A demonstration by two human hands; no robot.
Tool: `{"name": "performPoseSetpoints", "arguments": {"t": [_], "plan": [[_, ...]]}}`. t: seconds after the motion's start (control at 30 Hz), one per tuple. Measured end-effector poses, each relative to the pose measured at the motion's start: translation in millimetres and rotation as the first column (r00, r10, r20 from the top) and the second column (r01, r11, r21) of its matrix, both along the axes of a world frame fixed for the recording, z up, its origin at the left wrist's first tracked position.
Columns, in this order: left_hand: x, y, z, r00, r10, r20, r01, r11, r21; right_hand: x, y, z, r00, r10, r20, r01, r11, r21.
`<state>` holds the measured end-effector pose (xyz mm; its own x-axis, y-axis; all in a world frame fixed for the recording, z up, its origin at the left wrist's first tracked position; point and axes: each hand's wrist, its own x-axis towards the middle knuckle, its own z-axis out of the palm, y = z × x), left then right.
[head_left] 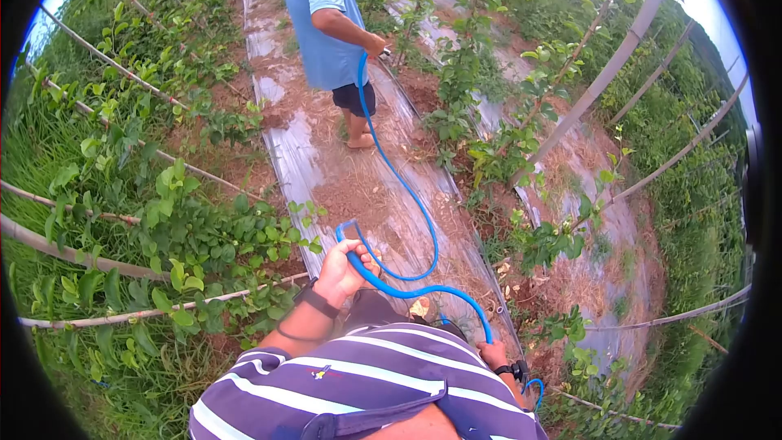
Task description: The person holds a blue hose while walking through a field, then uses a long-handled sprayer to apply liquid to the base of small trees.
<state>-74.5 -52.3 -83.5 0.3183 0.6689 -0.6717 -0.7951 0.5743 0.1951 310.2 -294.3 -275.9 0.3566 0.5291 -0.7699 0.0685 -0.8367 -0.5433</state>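
A blue hose (430,228) runs in a loop from the co-worker's hand down to my hands. My left hand (342,270) is raised in front of my striped shirt, its fingers wrapped round the hose. From there the hose bends across my front to my right hand (493,354), which is closed on it low at my right side. Part of my right hand is hidden by the hose and my shirt. Another stretch of hose shows beyond my right wrist.
A co-worker (330,24) in a blue shirt stands ahead on the plastic-covered path (285,143), holding the hose's far end. Leafy plants (195,220) and slanting poles (599,81) line both sides. Dry straw and soil lie on the plastic.
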Motion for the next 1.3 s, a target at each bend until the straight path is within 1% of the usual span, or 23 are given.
{"name": "performPoseSetpoints", "arguments": {"t": [0.03,0.1,0.13,0.2,0.27,0.33,0.47,0.5,0.57,0.6,0.67,0.7,0.77,0.83,0.97,1.03,1.07,1.1,1.17,1.2,1.27,1.3], "plan": [[0,0,-2,1.0,0.007,-0.023,-0.007,1.0,-0.004,0,-1,3,1.0,0.002,0.001,-0.002,1.0,-0.001],[1,0,-3,0.999,0.019,-0.043,-0.02,1.0,-0.007,1,1,9,0.996,0.065,0.067,-0.061,0.996,-0.072],[2,0,-1,0.999,0.022,-0.033,-0.022,1.0,-0.009,1,2,11,0.995,0.069,0.068,-0.064,0.995,-0.071],[3,1,3,0.999,0.028,-0.019,-0.028,1.0,-0.007,1,3,12,0.998,0.041,0.057,-0.041,0.999,-0.012],[4,1,9,0.999,0.025,-0.041,-0.025,1.0,-0.003,5,3,5,0.997,0.05,0.057,-0.049,0.999,-0.007],[4,1,11,0.999,0.031,-0.04,-0.03,0.999,0.012,7,4,2,0.999,0.045,0.029,-0.044,0.999,-0.027],[4,3,21,0.998,0.048,-0.034,-0.047,0.998,0.042,12,11,-5,0.997,0.067,0.034,-0.067,0.998,-0.006],[3,4,21,0.998,0.055,-0.034,-0.054,0.998,0.034,13,16,-6,0.997,0.072,0.024,-0.071,0.997,-0.012],[2,6,21,0.995,0.077,-0.068,-0.071,0.994,0.087,16,23,-8,0.996,0.084,0.014,-0.083,0.996,-0.025],[2,6,26,0.991,0.087,-0.099,-0.077,0.992,0.1,14,28,-7,0.998,0.054,-0.018,-0.055,0.998,-0.013],[3,4,42,0.992,0.08,-0.094,-0.072,0.994,0.087,9,41,3,0.997,-0.005,-0.073,0.003,1.0,-0.024],[2,4,47,0.994,0.063,-0.09,-0.056,0.995,0.081,10,43,1,0.997,-0.001,-0.074,-0.001,1.0,-0.027],[-4,6,37,0.99,0.097,-0.101,-0.088,0.992,0.086,10,52,-9,0.992,-0.016,-0.127,0.013,1.0,-0.021],[-11,10,34,0.991,0.104,-0.087,-0.096,0.991,0.092,7,63,-10,0.992,0.002,-0.127,-0.002,1.0,0.002],[-26,30,22,0.987,0.127,-0.098,-0.118,0.989,0.087,2,88,-21,0.982,-0.015,-0.186,0.022,0.999,0.038],[-30,47,17,0.984,0.138,-0.113,-0.128,0.988,0.087,-7,111,-8,0.989,0.003,-0.145,0.005,0.998,0.058],[-34,56,15,0.989,0.127,-0.074,-0.119,0.987,0.109,-9,119,-13,0.99,0.004,-0.139,0.008,0.997,0.082],[-38,66,16,0.988,0.132,-0.077,-0.125,0.988,0.087,-20,134,4,0.987,-0.07,-0.148,0.079,0.995,0.056],[-47,90,21,0.988,0.139,-0.064,-0.13,0.984,0.123,-36,159,20,0.977,-0.111,-0.181,0.121,0.992,0.046],[-55,101,27,0.988,0.141,-0.062,-0.134,0.986,0.098,-43,168,23,0.978,-0.112,-0.174,0.117,0.993,0.023],[-69,124,42,0.991,0.136,-0.006,-0.133,0.978,0.158,-57,191,28,0.986,-0.061,-0.155,0.069,0.996,0.051],[-75,139,51,0.99,0.142,-0.003,-0.14,0.98,0.14,-64,210,35,0.987,-0.057,-0.149,0.063,0.997,0.034]]}}
